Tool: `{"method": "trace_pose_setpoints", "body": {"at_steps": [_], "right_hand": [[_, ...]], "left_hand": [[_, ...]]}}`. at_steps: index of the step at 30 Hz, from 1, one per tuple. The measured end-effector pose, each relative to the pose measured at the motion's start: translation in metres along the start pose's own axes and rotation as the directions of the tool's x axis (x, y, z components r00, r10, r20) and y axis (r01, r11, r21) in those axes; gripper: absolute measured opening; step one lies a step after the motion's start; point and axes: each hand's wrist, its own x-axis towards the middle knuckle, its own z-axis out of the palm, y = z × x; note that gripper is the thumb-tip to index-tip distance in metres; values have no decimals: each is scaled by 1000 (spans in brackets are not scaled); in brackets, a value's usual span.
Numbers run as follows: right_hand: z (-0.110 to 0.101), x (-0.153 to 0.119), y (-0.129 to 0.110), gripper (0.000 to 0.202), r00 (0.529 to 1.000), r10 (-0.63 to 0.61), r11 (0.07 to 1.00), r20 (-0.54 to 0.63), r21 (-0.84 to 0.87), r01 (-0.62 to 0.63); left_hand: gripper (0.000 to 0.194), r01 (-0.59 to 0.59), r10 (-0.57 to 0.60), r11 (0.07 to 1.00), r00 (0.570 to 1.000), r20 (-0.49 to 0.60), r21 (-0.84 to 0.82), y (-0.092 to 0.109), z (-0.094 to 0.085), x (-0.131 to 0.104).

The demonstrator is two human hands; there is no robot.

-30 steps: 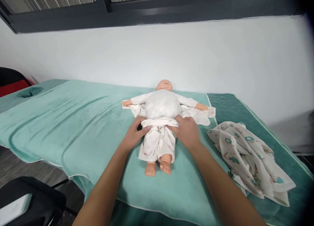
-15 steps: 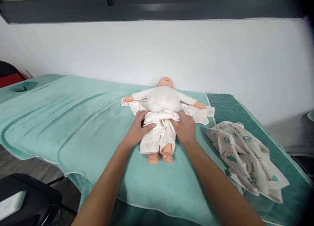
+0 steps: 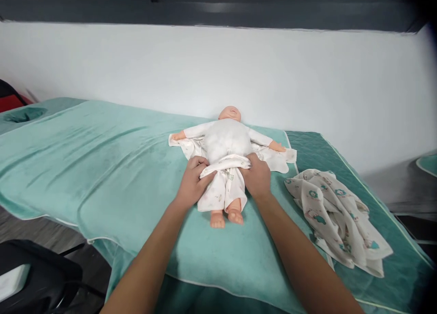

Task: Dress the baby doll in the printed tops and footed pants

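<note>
On its back, arms spread and feet toward me, lies a baby doll (image 3: pixel 228 139) with a white cloth body. White printed pants (image 3: pixel 218 193) cover its legs, and the bare feet stick out below the cuffs. My left hand (image 3: pixel 195 179) grips the waistband at the doll's hip on the left. On the opposite side, my right hand (image 3: pixel 256 175) pinches the same waistband. The band is bunched across the lower belly. Beneath the doll's arms and back a white printed baby shirt (image 3: pixel 275 161) is spread out; the torso hides its middle.
A crumpled printed cloth (image 3: pixel 336 218) lies to the right on the darker green cover. The bed has a light green sheet (image 3: pixel 119 168) and meets a white wall (image 3: pixel 153 68). At lower left stands a black chair (image 3: pixel 44 264) with a white object (image 3: pixel 13 280) on it.
The waistband between my hands looks flatter and straighter across the belly. The doll's legs have shifted slightly to the right. The view has tilted a little.
</note>
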Motion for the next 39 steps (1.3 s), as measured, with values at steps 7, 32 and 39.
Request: {"method": "trace_pose_setpoints", "body": {"at_steps": [7,32,39], "right_hand": [[-2,1,5,22,999,14,998,31,66,-16],[-23,-68,-15,19,997,-13,925,69,380,-14],[-21,-67,-14,19,998,-6,962,70,273,-14]], "left_hand": [[17,22,-22,999,1000,-20,-38,7,1,-16],[18,12,-12,1000,999,-39,3,-4,8,-10],[8,-5,5,1000,996,-94,-2,11,-1,-34]]}}
